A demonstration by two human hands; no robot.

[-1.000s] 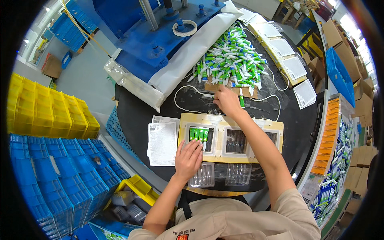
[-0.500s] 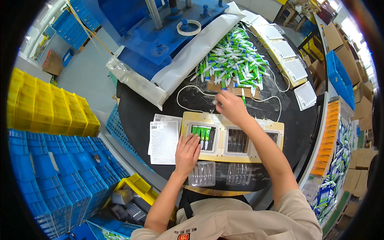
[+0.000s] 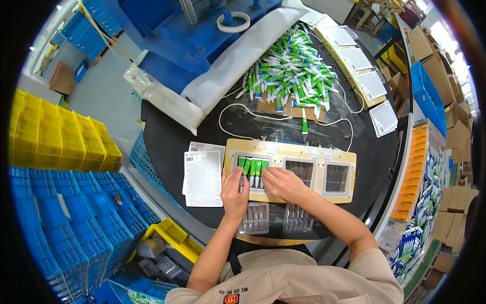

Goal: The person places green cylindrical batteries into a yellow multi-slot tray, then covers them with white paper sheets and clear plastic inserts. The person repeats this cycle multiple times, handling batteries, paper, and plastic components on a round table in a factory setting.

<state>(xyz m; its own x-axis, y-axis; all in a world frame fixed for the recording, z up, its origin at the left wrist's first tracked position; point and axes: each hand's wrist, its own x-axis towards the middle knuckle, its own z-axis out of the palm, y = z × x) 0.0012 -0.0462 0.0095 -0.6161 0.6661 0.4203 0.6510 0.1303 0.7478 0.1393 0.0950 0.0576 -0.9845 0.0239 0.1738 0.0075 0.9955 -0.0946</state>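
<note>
A pale yellow fixture (image 3: 288, 196) with three framed windows lies across the near part of the black table. In its left window several green tubes (image 3: 252, 166) with white nozzles lie side by side. My left hand (image 3: 234, 196) rests over the left edge of that window, fingers reaching onto the tubes and thumb apart. At the window's right edge my right hand (image 3: 284, 185) has its fingers drawn together on the last tube in the row; its fingertips are partly hidden. The middle window (image 3: 298, 172) and right window (image 3: 336, 178) hold clear plastic blisters without tubes.
Beyond the fixture lies a heap of green tubes (image 3: 298, 66), with one loose tube (image 3: 305, 125) nearer. Printed cards (image 3: 203, 177) lie left; clear blister trays (image 3: 254, 219) lie in front. A blue press (image 3: 187, 55) stands at the back left, stacked blue crates (image 3: 76, 223) farther left.
My right hand has come back from near the tube heap to the left window, where the row now shows more tubes. My left hand stays by that window, its fingers slightly shifted.
</note>
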